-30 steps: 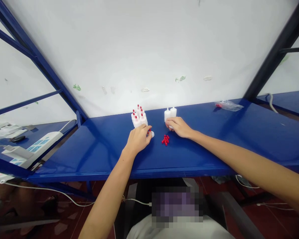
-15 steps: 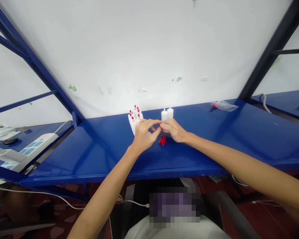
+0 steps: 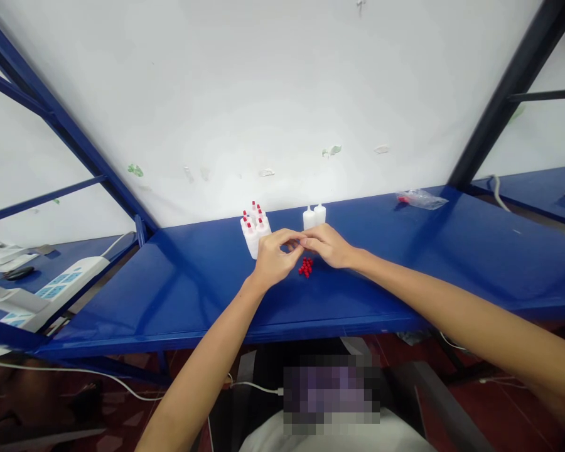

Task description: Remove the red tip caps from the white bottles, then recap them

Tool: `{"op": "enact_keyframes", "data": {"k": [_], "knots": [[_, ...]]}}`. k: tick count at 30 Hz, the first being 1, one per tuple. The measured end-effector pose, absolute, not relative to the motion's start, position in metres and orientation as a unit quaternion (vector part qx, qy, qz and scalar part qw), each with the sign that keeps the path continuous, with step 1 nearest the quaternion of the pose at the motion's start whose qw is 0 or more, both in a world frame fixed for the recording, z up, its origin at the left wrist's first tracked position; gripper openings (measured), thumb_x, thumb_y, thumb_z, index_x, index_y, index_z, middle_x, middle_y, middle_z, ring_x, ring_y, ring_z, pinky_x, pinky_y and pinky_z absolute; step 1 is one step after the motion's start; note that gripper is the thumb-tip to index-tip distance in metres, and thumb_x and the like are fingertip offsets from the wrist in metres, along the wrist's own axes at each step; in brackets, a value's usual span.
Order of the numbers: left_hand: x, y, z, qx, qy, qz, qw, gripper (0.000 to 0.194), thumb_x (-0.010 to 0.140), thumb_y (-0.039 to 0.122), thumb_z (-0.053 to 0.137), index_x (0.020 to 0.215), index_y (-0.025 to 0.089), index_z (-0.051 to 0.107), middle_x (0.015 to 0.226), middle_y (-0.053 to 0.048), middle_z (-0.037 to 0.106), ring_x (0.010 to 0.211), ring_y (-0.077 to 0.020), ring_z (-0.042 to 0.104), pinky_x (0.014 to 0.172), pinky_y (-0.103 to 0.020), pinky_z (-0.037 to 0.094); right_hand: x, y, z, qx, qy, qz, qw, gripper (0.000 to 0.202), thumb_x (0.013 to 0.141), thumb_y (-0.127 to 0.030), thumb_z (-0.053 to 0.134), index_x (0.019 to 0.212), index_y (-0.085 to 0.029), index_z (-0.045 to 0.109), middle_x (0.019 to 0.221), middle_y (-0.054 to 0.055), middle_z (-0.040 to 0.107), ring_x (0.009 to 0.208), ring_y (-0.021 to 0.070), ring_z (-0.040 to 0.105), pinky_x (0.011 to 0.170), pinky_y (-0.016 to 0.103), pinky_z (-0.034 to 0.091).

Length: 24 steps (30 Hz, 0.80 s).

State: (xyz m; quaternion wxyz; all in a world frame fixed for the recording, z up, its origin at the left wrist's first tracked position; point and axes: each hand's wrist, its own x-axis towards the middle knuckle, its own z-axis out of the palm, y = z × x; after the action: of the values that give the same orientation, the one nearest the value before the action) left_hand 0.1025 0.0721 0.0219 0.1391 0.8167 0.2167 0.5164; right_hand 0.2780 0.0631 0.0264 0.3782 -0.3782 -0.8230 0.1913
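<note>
My left hand [image 3: 279,254] and my right hand [image 3: 328,245] meet at the fingertips above the blue table. The fingers of both are pinched together; whatever lies between them is too small or hidden to make out. Just below the fingertips lies a small pile of red caps [image 3: 306,268]. Behind my right hand stand two white squeeze bottles [image 3: 314,218] with bare nozzles, their lower parts hidden by the hand. To the left, partly behind my left hand, a cluster of several white bottles [image 3: 252,237] with red caps stands upright.
A clear plastic bag [image 3: 424,199] with something red in it lies at the back right of the blue table [image 3: 193,282]. Blue metal posts [image 3: 75,119] rise at the left. A white power strip [image 3: 70,282] sits on the neighbouring table, with a plain wall behind.
The view has shifted slightly. Both hands stay together at nearly the same place, with the fingertips still touching. Bottles and red caps stand as before.
</note>
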Motion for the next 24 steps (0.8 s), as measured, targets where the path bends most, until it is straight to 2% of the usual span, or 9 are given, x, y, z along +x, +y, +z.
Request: {"op": "enact_keyframes", "data": {"k": [4,7,12,15,18,22,24], "knots": [[0.1,0.074,0.018,0.852,0.182,0.483,0.081,0.021,0.08,0.006,0.065,0.097,0.016,0.071,0.086,-0.003,0.074,0.073,-0.0119,0.067,0.069,-0.023,0.055,0.281,0.063,0.026,-0.409,-0.838,0.168,0.319,0.037,0.089,-0.038,0.042,0.074,-0.015,0.067,0.059,0.0,0.051,0.057,0.0134,0.045,0.058,0.027,0.028],[0.101,0.074,0.014,0.857,0.169,0.481,0.068,0.029,0.08,0.005,0.064,0.107,0.017,0.068,0.096,-0.004,0.074,0.081,-0.0138,0.068,0.075,-0.025,0.055,0.28,0.064,0.024,-0.393,-0.836,0.2,0.326,0.033,0.089,-0.035,0.042,0.073,-0.016,0.064,0.064,0.0,0.054,0.061,0.0133,0.047,0.061,0.026,0.03],[0.101,0.076,0.015,0.848,0.2,0.489,0.048,0.023,0.082,0.011,0.067,0.103,0.018,0.067,0.083,-0.001,0.066,0.067,-0.0111,0.057,0.066,-0.024,0.049,0.276,0.061,0.028,-0.379,-0.82,0.222,0.368,0.034,0.089,-0.032,0.041,0.065,-0.015,0.059,0.053,-0.003,0.044,0.053,0.0119,0.041,0.056,0.026,0.029],[0.1,0.077,0.015,0.846,0.207,0.487,0.065,0.025,0.082,0.017,0.069,0.106,0.018,0.064,0.08,0.001,0.057,0.062,-0.0094,0.048,0.061,-0.023,0.044,0.273,0.055,0.033,-0.34,-0.823,0.239,0.388,0.03,0.09,-0.028,0.041,0.084,-0.014,0.066,0.061,-0.001,0.053,0.056,0.0126,0.045,0.057,0.026,0.032],[0.1,0.076,0.015,0.853,0.198,0.477,0.075,0.026,0.085,0.017,0.066,0.111,0.018,0.061,0.08,0.001,0.054,0.063,-0.0098,0.046,0.061,-0.023,0.043,0.271,0.053,0.034,-0.291,-0.825,0.25,0.415,0.029,0.092,-0.03,0.042,0.097,-0.015,0.066,0.077,0.002,0.062,0.064,0.0136,0.05,0.061,0.026,0.036],[0.097,0.074,0.021,0.844,0.2,0.492,0.076,0.007,0.091,0.019,0.06,0.094,0.018,0.065,0.076,0.0,0.056,0.064,-0.0105,0.048,0.061,-0.023,0.041,0.273,0.056,0.029,-0.314,-0.81,0.255,0.424,0.041,0.095,-0.046,0.042,0.078,-0.015,0.062,0.063,-0.001,0.053,0.058,0.0128,0.045,0.058,0.026,0.033],[0.09,0.075,0.027,0.827,0.22,0.51,0.09,0.009,0.091,0.025,0.061,0.088,0.018,0.065,0.073,0.001,0.058,0.06,-0.0095,0.049,0.058,-0.022,0.04,0.275,0.059,0.026,-0.334,-0.798,0.26,0.429,0.047,0.096,-0.049,0.038,0.069,-0.016,0.058,0.059,-0.001,0.05,0.055,0.0125,0.044,0.058,0.027,0.034]]}}
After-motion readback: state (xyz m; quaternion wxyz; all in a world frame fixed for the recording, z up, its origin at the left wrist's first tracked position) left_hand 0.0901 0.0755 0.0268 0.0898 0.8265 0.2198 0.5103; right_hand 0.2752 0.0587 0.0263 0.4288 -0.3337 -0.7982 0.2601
